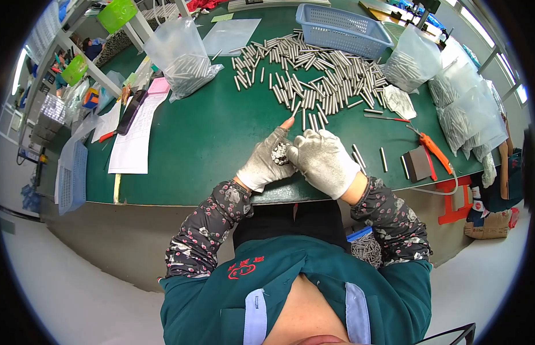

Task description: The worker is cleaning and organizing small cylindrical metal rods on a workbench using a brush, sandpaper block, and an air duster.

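Observation:
My left hand (263, 160), in a grey-white glove with a bare fingertip showing, is wrapped round a bundle of metal pins (280, 153). The round ends of the pins face up. Pressed close against the bundle is my right hand (325, 163), also gloved, with its fingers curled in; whatever they grip is hidden. Just beyond both hands spreads a large heap of loose metal pins (336, 77). A few single pins (383, 159) lie to the right of my right hand.
On the green table (193, 138) stand a blue basket (343, 31) and pin-filled plastic bags (190, 72), more bags (468, 115) being at right. An orange-handled tool (435, 150) rests by a dark block (419, 165). Papers (132, 144) lie left; a pin-filled container (366, 250) is below the edge.

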`<act>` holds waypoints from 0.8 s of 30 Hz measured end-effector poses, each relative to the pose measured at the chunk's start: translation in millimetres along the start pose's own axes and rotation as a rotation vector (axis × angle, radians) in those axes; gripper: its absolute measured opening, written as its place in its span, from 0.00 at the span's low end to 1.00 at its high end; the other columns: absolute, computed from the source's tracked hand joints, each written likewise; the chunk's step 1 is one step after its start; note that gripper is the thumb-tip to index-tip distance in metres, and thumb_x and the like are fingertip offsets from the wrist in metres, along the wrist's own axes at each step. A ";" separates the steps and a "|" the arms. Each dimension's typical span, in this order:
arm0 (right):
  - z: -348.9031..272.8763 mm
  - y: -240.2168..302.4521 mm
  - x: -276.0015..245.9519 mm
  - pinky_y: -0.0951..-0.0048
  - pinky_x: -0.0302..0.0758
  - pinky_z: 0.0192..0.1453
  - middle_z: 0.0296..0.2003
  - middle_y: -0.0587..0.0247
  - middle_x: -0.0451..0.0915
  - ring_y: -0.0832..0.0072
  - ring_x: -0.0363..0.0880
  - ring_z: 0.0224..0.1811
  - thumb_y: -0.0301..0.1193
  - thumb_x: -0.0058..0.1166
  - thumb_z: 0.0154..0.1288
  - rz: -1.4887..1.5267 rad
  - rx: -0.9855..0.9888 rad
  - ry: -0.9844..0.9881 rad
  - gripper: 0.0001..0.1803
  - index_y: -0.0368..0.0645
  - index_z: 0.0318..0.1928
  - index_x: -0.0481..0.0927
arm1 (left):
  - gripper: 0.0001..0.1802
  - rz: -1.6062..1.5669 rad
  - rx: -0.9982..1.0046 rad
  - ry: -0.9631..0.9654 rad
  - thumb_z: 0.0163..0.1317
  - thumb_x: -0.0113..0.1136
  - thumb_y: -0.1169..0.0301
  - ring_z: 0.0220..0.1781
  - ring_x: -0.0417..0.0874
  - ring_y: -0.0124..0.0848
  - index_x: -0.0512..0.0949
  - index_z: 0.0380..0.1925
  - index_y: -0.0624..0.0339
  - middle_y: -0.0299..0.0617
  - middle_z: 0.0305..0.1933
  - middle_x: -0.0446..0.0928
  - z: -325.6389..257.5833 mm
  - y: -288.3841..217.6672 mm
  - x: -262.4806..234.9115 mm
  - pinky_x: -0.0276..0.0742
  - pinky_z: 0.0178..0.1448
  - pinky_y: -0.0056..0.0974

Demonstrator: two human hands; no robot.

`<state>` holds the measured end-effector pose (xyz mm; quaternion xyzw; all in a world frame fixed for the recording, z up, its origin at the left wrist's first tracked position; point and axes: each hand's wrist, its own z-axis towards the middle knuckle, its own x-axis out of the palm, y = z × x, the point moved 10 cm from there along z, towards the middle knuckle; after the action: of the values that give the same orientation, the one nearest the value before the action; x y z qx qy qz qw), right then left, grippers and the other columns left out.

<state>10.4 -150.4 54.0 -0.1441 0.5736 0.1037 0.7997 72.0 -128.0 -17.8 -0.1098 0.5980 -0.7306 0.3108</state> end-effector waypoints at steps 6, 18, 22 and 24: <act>-1.9 -21.0 -26.0 0.65 0.70 0.37 0.25 0.63 0.73 0.65 0.74 0.32 0.26 0.55 0.46 0.159 0.131 -0.156 0.06 0.45 0.29 0.74 | 0.52 -0.100 -0.073 -0.003 0.41 0.64 0.83 0.38 0.75 0.22 0.51 0.67 0.46 0.34 0.35 0.75 0.3 -5.1 0.9 0.72 0.48 0.28; -56.5 -91.8 40.1 0.61 0.74 0.40 0.31 0.56 0.80 0.59 0.78 0.36 0.32 0.54 0.49 0.216 0.348 0.452 0.07 0.45 0.29 0.80 | 0.50 -0.308 -0.190 0.036 0.43 0.60 0.87 0.35 0.72 0.19 0.49 0.68 0.54 0.33 0.33 0.73 -2.3 7.4 8.5 0.70 0.44 0.24; -47.1 -79.3 33.5 0.61 0.73 0.43 0.31 0.56 0.78 0.59 0.76 0.39 0.31 0.53 0.49 0.226 0.309 0.290 0.07 0.46 0.30 0.80 | 0.50 -0.288 -0.186 0.027 0.43 0.60 0.87 0.34 0.72 0.19 0.49 0.68 0.54 0.33 0.33 0.73 -2.5 8.2 6.8 0.70 0.44 0.24; -38.8 -57.3 28.7 0.63 0.71 0.44 0.30 0.59 0.76 0.62 0.74 0.41 0.30 0.52 0.49 0.269 0.189 0.261 0.08 0.48 0.31 0.80 | 0.50 -0.255 -0.180 0.026 0.43 0.60 0.87 0.34 0.72 0.19 0.49 0.68 0.54 0.33 0.33 0.73 -2.9 8.4 5.9 0.70 0.44 0.24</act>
<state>4.1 -217.6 21.5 -0.0028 0.6935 0.1358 0.7075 68.6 -129.9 -27.8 -0.2026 0.6463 -0.7089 0.1967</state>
